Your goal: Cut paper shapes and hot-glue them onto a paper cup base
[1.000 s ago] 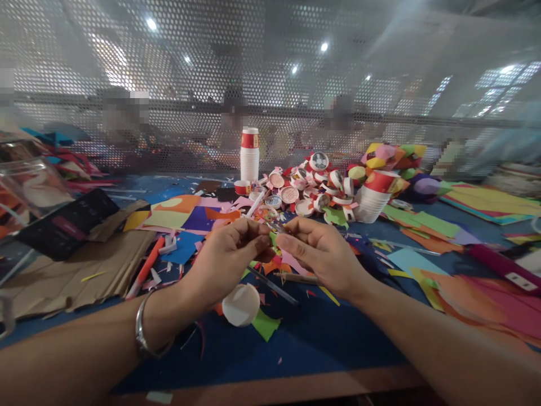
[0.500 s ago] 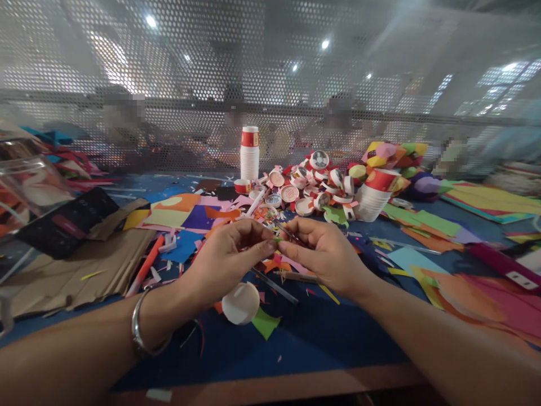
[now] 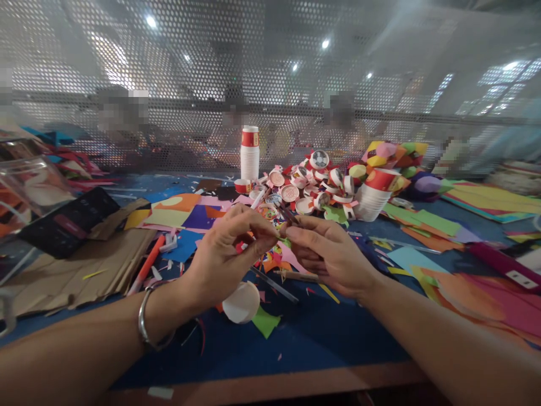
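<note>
Above the middle of the cluttered table, my left hand (image 3: 236, 256) is closed in a pinch on a small green paper piece (image 3: 280, 237). My right hand (image 3: 333, 254) meets it fingertip to fingertip, its thumb and index finger at the other end of that piece. A slim dark pointed metal tool (image 3: 288, 213) sticks out from the right fingers; its kind is not clear, and the rest of it is hidden in the hand. Below the hands lie a white paper disc (image 3: 240, 303) and a green paper scrap (image 3: 266, 322).
Beyond the hands are a pile of round paper lids (image 3: 291, 193), a tall cup stack (image 3: 249, 160) and a tilted cup stack (image 3: 374, 197). Cardboard (image 3: 54, 282) and a dark box (image 3: 70, 223) lie left, coloured paper sheets (image 3: 477, 296) right. A perforated screen (image 3: 270, 62) stands behind.
Both hands have turned slightly and shifted a little, with the fingertips still together. The tool in my right hand now points more upward. The disc and the scraps have stayed put.
</note>
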`<control>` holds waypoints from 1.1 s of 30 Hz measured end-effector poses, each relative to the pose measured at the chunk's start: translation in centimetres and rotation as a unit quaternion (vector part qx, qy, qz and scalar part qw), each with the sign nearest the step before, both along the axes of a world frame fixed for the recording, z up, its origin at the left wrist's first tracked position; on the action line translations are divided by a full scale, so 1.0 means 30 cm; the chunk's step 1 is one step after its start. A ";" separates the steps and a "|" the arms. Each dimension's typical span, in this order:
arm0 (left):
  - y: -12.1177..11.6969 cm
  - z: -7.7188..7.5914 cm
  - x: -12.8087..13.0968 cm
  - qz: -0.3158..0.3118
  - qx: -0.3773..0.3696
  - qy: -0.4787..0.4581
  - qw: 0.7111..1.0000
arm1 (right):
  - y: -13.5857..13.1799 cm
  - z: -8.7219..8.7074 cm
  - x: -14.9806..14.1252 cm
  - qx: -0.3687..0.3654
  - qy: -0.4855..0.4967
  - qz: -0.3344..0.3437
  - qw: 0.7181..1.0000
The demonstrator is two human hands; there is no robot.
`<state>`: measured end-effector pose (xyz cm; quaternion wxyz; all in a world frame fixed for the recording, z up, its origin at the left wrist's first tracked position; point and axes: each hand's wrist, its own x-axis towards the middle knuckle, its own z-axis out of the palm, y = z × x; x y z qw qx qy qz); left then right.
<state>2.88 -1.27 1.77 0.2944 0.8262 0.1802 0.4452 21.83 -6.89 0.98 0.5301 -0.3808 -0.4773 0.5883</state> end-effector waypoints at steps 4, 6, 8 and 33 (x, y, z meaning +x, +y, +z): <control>0.002 0.003 -0.009 0.005 0.116 0.007 0.993 | -0.003 0.008 -0.002 -0.011 0.037 0.064 0.997; 0.003 0.005 -0.017 0.001 0.165 -0.003 0.986 | -0.005 0.012 -0.002 -0.018 0.040 0.082 0.996; 0.003 0.007 -0.026 -0.009 0.203 -0.006 0.979 | -0.007 0.013 -0.001 -0.022 0.036 0.094 0.995; -0.032 -0.013 0.029 -0.113 -0.450 -0.046 0.885 | 0.002 -0.010 -0.005 0.050 -0.051 -0.025 0.997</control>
